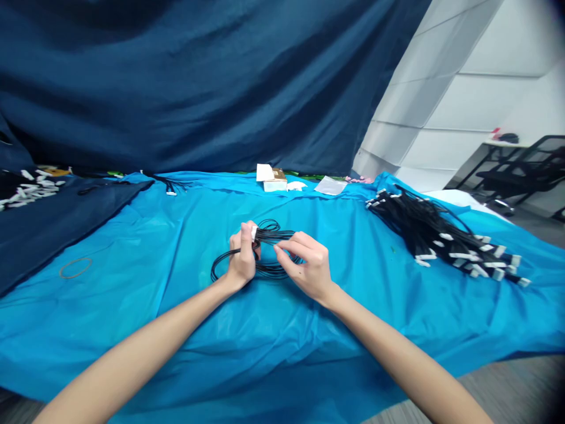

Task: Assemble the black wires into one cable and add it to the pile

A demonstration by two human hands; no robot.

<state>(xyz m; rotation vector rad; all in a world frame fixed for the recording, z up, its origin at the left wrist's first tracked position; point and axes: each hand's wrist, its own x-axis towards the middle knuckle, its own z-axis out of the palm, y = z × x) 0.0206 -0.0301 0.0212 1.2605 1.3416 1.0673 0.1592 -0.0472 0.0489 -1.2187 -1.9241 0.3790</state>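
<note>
A coiled black cable bundle (270, 271) is held just above the blue cloth (203, 330), near the middle of the view. My left hand (242, 256) is closed round the left side of the coil, with a white connector (254, 233) showing by its thumb. On the coil's right side, my right hand (308, 262) pinches the black strands between thumb and fingers. Loops of cable stick out left of my left hand and between the two hands.
Black cables with white connectors (424, 229) are piled at the right. More white connectors (35, 188) lie on dark cloth at the far left. A thin ring (75, 268) lies at left. Along the back are a small box (274, 185) and a clear bag (331, 185).
</note>
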